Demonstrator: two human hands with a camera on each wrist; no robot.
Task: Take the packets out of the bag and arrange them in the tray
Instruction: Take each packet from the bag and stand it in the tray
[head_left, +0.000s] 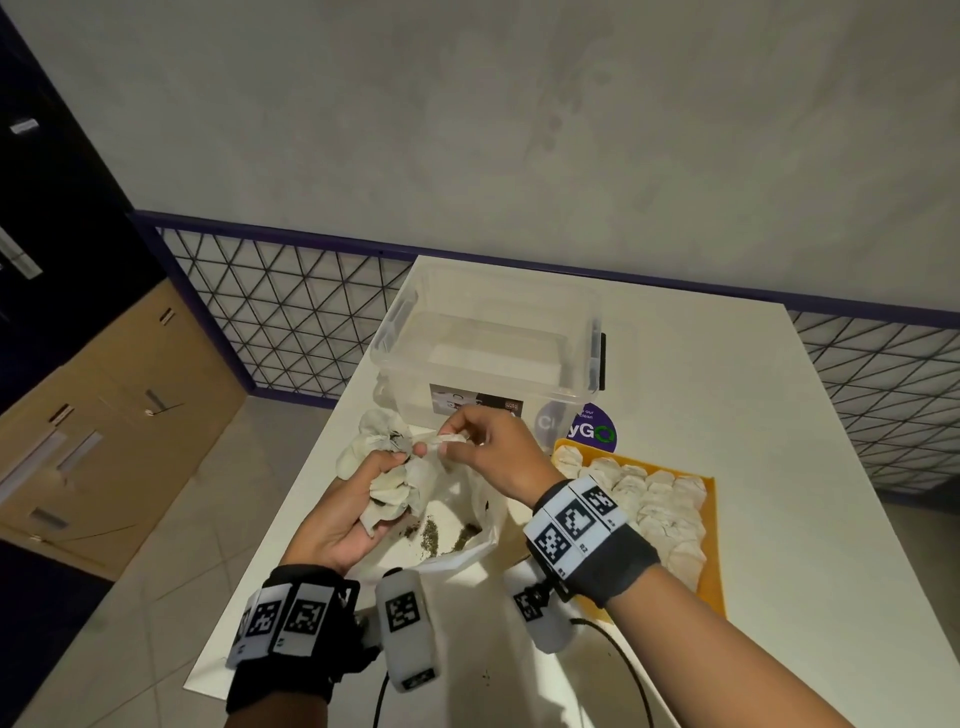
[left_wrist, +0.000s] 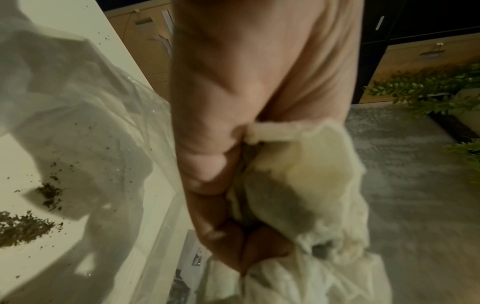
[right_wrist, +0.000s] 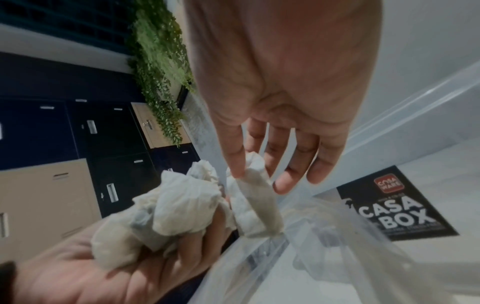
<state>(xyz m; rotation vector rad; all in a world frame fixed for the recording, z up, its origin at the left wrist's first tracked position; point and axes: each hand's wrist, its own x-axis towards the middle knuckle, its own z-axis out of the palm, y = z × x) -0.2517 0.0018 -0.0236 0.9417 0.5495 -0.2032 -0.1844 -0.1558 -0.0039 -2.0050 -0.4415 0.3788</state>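
Note:
My left hand (head_left: 363, 493) grips a bunch of crumpled white packets (head_left: 389, 493) above the clear plastic bag (head_left: 467, 525), which lies on the white table with loose tea dust inside. In the left wrist view the fingers (left_wrist: 207, 185) curl round those packets (left_wrist: 298, 185). My right hand (head_left: 488, 447) pinches one packet (head_left: 441, 441) between thumb and forefinger, right next to the bunch; the right wrist view shows that packet (right_wrist: 254, 201) hanging from the thumb (right_wrist: 231, 156), with the left hand's bunch (right_wrist: 168, 211) beside it. The orange tray (head_left: 711, 519) at the right holds several packets in rows.
A clear plastic storage box (head_left: 488, 348) with a black label (right_wrist: 397, 205) stands behind the hands. A purple round sticker (head_left: 592, 431) lies between box and tray. More packets (head_left: 374, 426) lie on the table left of the box. The table's left edge (head_left: 270, 545) runs close by my left hand.

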